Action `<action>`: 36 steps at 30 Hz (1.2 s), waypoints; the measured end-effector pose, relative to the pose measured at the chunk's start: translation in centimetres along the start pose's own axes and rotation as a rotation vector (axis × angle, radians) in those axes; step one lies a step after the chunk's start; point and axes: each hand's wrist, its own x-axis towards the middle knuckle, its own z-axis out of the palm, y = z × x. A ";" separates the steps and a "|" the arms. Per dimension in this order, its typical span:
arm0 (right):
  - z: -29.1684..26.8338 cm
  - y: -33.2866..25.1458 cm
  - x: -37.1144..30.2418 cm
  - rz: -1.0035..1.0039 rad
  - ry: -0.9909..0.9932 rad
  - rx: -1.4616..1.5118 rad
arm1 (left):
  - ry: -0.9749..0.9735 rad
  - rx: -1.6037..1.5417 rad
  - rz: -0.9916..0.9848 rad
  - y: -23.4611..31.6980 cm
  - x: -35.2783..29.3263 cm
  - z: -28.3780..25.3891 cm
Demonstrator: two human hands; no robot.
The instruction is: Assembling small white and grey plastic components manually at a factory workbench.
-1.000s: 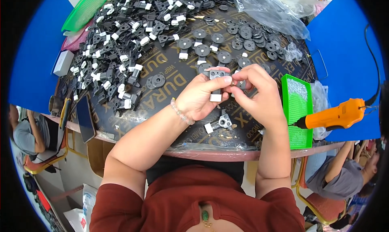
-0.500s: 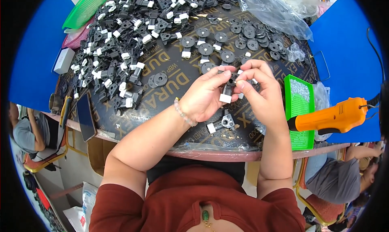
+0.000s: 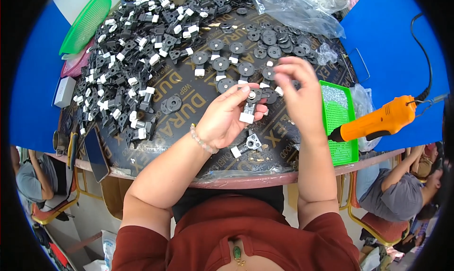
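My left hand (image 3: pixel 226 114) grips a black plastic bracket (image 3: pixel 257 95) with a white end block, the block pointing toward me. A small pale round piece shows on top of this bracket, near my thumb. My right hand (image 3: pixel 302 93) is lifted just to the right of it, apart from the bracket, its fingers curved and smeared by motion. Below my left hand lies another black bracket (image 3: pixel 254 141) with a white end. Beyond both hands, several brackets with black discs (image 3: pixel 220 64) on top stand in loose rows.
A big heap of black-and-white brackets (image 3: pixel 137 48) covers the left and back. Loose black discs (image 3: pixel 269 38) lie at the back right, near a clear plastic bag (image 3: pixel 298 11). An orange electric screwdriver (image 3: pixel 378 119) hangs over a green tray (image 3: pixel 354 134). A dark tablet-like slab (image 3: pixel 94 152) sits at the left edge.
My right hand has left the bracket and moved up and away from it. My left hand keeps hold of the bracket, whose pale round piece now shows. The whole view has shifted slightly.
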 end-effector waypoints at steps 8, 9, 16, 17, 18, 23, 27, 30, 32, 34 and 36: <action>0.6 3.7 6.4 0.171 -0.065 -0.725 | 0.147 0.093 0.139 1.0 0.5 -0.5; 1.8 4.8 7.8 0.203 -0.147 -0.779 | 0.154 0.094 0.141 1.2 0.5 -1.0; 5.9 9.6 11.3 0.402 -0.360 -0.859 | 0.154 0.031 0.158 1.8 1.1 -1.7; 6.0 10.6 11.4 0.388 -0.326 -0.871 | 0.165 -0.009 0.163 1.7 1.3 -1.8; 6.1 11.2 11.6 0.371 -0.295 -0.880 | 0.171 -0.013 0.171 1.9 1.3 -1.9; 6.0 13.0 10.8 0.263 -0.298 -0.902 | 0.185 -0.043 0.182 2.2 1.4 -2.0; 5.6 12.5 10.5 0.242 -0.200 -0.933 | 0.157 -0.075 0.181 2.2 1.7 -2.6; 4.6 10.2 10.2 0.202 -0.057 -0.807 | 0.148 -0.101 0.174 2.3 1.7 -2.8; 4.3 7.8 10.0 0.205 0.005 -0.751 | 0.147 -0.113 0.170 2.5 1.6 -2.7; 3.8 5.1 9.1 0.155 0.020 -0.446 | 0.189 0.008 0.215 2.5 1.6 -2.6; 3.5 2.5 7.5 0.186 -0.010 -0.275 | 0.203 0.024 0.205 2.4 1.6 -2.3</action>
